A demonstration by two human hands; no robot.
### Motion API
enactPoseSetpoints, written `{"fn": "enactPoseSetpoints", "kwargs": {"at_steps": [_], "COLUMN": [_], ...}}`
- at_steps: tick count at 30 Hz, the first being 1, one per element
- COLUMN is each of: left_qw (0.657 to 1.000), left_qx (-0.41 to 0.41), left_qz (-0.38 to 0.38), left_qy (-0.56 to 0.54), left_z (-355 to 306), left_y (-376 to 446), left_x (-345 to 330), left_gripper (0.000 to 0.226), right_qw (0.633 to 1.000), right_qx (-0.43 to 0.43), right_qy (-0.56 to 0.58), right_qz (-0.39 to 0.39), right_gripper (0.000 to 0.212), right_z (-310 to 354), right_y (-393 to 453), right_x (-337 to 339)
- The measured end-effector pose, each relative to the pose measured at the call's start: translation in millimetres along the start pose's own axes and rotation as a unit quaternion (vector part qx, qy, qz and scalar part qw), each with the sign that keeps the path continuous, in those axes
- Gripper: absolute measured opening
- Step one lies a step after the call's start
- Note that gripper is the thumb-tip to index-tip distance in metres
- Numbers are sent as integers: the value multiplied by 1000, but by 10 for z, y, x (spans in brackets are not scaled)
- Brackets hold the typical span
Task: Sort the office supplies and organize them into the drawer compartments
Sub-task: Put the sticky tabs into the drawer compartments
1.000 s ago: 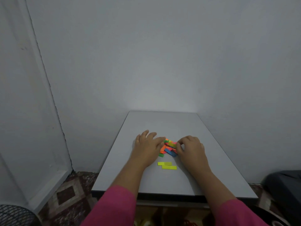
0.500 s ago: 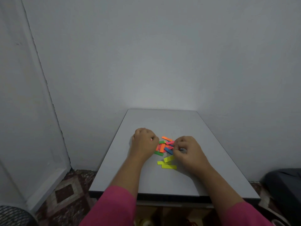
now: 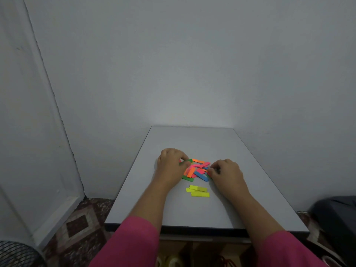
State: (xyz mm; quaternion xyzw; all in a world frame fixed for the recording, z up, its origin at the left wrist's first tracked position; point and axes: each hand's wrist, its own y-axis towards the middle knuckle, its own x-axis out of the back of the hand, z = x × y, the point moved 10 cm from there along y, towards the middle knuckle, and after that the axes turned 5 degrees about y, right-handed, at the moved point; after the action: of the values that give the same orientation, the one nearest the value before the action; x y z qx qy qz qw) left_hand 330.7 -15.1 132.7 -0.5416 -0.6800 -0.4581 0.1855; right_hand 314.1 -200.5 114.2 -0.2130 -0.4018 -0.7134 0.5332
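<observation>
A person in pink sleeves leans over a grey table (image 3: 250, 170) in the lower middle of the frame, sorting small coloured paper strips by colour. A mixed pile of strips (image 3: 198, 170), orange, pink, blue and green, lies at the centre of the table between the two hands. Just below it, nearer the viewer, sits a small separate stack of yellow strips (image 3: 197, 191), already sorted out and apart from the pile.

The step in hand looks like pulling one colour at a time from the pile. To do it well, lift each strip by one end with a light pinch, so the thin neighbours do not slide or cling, and start each colour group well clear of the pile.

The left hand (image 3: 170, 166), left of the pile, has its fingers curled, and its fingertips pinch a green strip (image 3: 187, 161) at the pile's upper left edge. The right hand (image 3: 228, 173), right of the pile, has its fingers curled too, tips touching the pile's right edge; whether it holds a strip cannot be told. No drawer is visible in the frame.
</observation>
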Motion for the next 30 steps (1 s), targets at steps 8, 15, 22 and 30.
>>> {"fn": "enactPoseSetpoints", "kwargs": {"at_steps": [8, 15, 22, 30], "left_qw": [996, 993, 993, 994], "left_qx": [12, 18, 13, -47], "left_qz": [-7, -2, 7, 87], "left_qy": [-85, -117, -118, 49], "left_z": [-85, -55, -68, -110], "left_y": [-128, -118, -136, -72], "left_x": [175, 146, 137, -142], "left_gripper": [15, 21, 18, 19], "right_qw": [987, 979, 984, 997], "right_qx": [-41, -57, -47, -21], "right_qy": [154, 190, 170, 72], "right_qz": [-31, -44, -34, -7], "right_gripper": [11, 23, 5, 18], "right_z": [-65, -105, -84, -39], "right_y": [-54, -61, -41, -27], "right_x": [145, 175, 164, 79]}}
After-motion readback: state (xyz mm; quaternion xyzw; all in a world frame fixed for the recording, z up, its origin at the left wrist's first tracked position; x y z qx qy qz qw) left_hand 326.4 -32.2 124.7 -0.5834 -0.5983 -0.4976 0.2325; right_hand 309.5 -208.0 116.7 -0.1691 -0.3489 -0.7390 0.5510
